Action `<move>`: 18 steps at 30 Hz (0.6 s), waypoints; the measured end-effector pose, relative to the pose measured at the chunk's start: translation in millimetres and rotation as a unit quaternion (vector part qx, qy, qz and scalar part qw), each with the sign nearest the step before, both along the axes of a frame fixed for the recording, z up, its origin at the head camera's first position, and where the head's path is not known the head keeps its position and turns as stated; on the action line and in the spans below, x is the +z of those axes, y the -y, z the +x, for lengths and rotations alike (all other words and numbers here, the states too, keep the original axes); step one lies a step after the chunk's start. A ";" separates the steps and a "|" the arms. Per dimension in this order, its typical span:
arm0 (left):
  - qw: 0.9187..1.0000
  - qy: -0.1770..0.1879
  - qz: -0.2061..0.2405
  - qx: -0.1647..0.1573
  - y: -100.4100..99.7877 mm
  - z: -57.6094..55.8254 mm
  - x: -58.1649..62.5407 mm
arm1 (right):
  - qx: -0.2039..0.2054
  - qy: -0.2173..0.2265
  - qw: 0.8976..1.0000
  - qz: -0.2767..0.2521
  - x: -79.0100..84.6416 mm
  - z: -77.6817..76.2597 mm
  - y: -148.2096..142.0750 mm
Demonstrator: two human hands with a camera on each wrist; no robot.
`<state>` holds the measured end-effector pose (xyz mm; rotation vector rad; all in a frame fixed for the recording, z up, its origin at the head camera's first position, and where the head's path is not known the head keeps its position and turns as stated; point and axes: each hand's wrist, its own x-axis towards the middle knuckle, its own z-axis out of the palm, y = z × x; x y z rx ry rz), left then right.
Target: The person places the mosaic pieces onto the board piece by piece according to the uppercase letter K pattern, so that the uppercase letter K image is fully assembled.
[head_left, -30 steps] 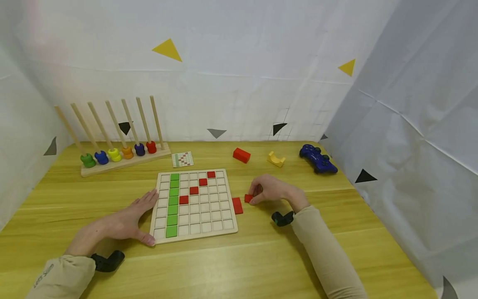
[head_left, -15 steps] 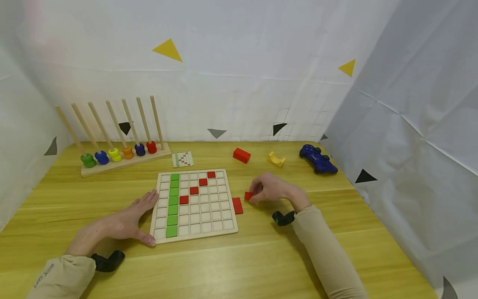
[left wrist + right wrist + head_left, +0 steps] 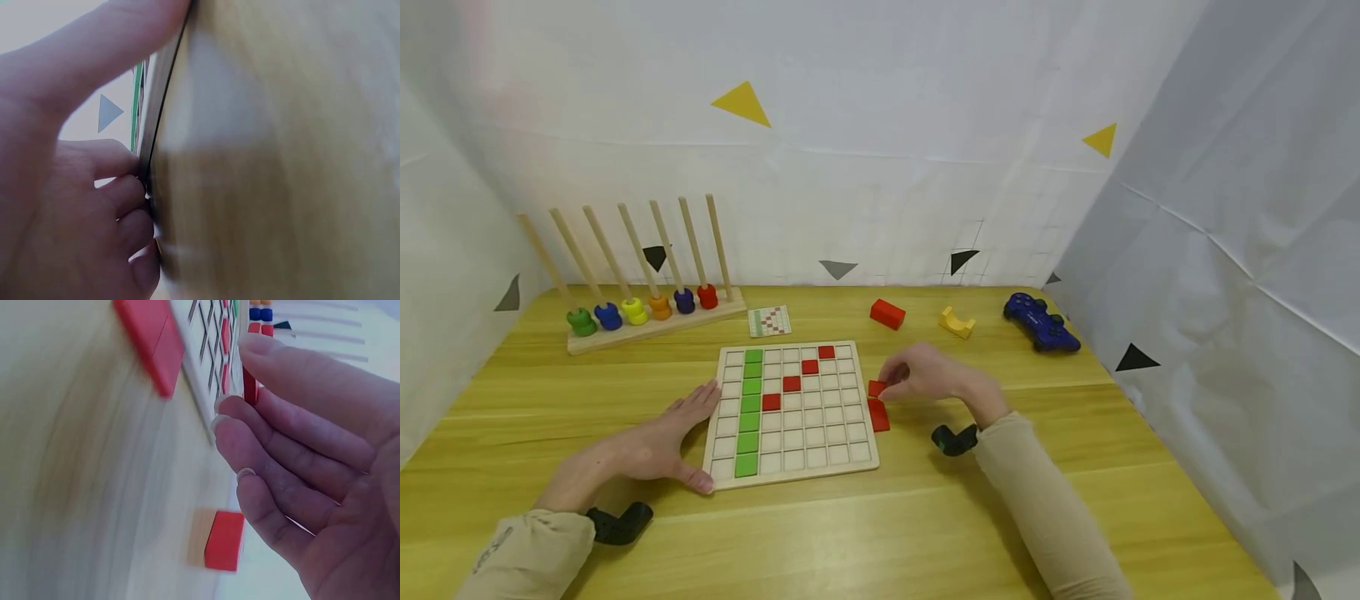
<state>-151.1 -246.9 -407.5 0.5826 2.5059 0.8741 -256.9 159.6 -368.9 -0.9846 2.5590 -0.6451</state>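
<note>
A pale wooden grid board [image 3: 790, 480] lies on the table with a column of green tiles [image 3: 749, 403] and a diagonal of red tiles [image 3: 792, 384] set in its cells. My left hand [image 3: 651, 442] rests at its left edge, thumb and fingers spread along the side; the left wrist view has the fingertips right at that edge. Beyond the opposite edge, my right hand [image 3: 925, 375] pinches a small red tile [image 3: 250, 387] between thumb and fingers. More red tiles [image 3: 878, 415] lie against the board's right side, just nearer than the pinched one.
Behind the board lies a small pattern card [image 3: 769, 321]. A wooden peg rack [image 3: 647, 332] with coloured beads stands at the back left. Toward the back right are a red block [image 3: 887, 314], a yellow arch-shaped block [image 3: 957, 322] and a blue game controller [image 3: 1041, 322].
My right hand has moved left with the red tile, from a short way off to close by the board's right edge. My left hand keeps its place on the board.
</note>
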 end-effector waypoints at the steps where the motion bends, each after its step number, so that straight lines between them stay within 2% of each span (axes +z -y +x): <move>1: 1.000 -0.001 0.000 0.000 0.4 0.1 -0.1 | 0.003 0.000 1.000 0.001 1.5 0.5 4.8; 18: 1.000 -0.007 -0.005 -0.001 -0.1 0.1 0.0 | 0.075 0.009 0.997 0.011 2.0 9.5 95.9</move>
